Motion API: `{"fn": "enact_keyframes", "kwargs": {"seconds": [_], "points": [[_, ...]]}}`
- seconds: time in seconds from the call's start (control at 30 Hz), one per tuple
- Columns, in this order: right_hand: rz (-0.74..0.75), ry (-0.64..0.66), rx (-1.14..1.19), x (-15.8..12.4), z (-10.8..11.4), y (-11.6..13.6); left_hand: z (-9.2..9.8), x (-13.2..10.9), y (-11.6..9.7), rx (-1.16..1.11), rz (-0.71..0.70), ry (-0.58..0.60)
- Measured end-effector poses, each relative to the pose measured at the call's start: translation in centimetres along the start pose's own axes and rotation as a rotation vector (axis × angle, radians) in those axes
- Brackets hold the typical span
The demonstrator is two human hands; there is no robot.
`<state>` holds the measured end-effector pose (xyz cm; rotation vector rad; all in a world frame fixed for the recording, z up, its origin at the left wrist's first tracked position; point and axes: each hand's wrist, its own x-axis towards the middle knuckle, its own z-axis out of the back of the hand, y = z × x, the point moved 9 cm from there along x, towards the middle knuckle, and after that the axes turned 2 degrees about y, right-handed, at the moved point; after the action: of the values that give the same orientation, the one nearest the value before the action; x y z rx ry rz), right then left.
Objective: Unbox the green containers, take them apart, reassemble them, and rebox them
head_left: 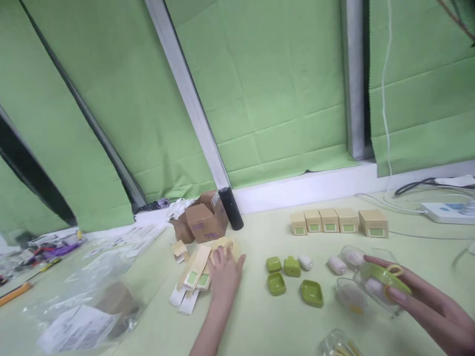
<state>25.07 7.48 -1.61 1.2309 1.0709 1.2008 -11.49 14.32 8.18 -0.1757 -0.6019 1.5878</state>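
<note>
My left hand [225, 275] lies flat, fingers spread, on a heap of flattened tan cartons with green labels [195, 277] near the table's middle. My right hand [426, 296] at the lower right holds a clear plastic container [374, 289] with a green lid [382, 274], fingers stretched along it. Whitish objects show inside the container. Between the hands sit green lids and small green tubs [276, 283] and pale oval pieces [337, 265].
A row of several assembled tan boxes [339, 221] stands at the back. Brown cardboard boxes [204, 222] and a black cylinder [230, 207] sit behind the cartons. Plastic bags with papers [79, 316] lie at the left. A white power strip [449, 211] is at the far right.
</note>
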Motion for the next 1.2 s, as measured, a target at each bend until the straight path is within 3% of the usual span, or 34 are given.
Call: {"fn": "enact_keyframes", "kwargs": {"seconds": [0.13,0.23,0.3,0.37,0.43,0.53,0.63,0.7,0.93,1.07,1.2], "points": [[-0.041,0.019,0.039,-0.1,-0.5,-0.9,-1.5,2.1,2.6,0.141,-0.016,0.026],[-0.005,-0.008,0.109,-0.7,-0.9,-0.2,-3.1,1.4,2.4,0.177,-0.045,0.127],[0.019,-0.008,0.133,-0.8,-1.2,0.7,-3.3,0.8,1.3,0.144,-0.062,0.181],[0.039,-0.001,0.117,-0.5,-1.5,1.9,-2.7,0.4,-0.6,-0.042,-0.082,0.218],[0.006,-0.01,0.095,0.1,-2.0,2.9,-2.5,-0.2,-3.4,-0.388,-0.119,0.309],[-0.064,-0.045,0.158,1.3,-3.3,4.6,-3.4,-2.4,-9.0,-0.893,-0.212,0.584],[0.008,0.011,0.308,2.6,-5.4,7.7,-5.1,-5.4,-13.0,-1.12,-0.27,0.851],[0.035,0.081,0.372,3.2,-6.7,9.2,-6.5,-6.8,-14.0,-1.151,-0.261,0.939],[0.065,0.295,0.107,3.8,-8.2,9.6,-9.3,-6.9,-11.6,-1.235,-0.072,0.825],[0.018,0.358,-0.055,4.2,-8.5,8.2,-10.9,-7.5,-10.7,-1.265,0.027,0.869],[-0.013,0.345,-0.061,4.1,-8.6,7.3,-11.8,-8.1,-10.7,-1.283,0.066,0.92]]}}
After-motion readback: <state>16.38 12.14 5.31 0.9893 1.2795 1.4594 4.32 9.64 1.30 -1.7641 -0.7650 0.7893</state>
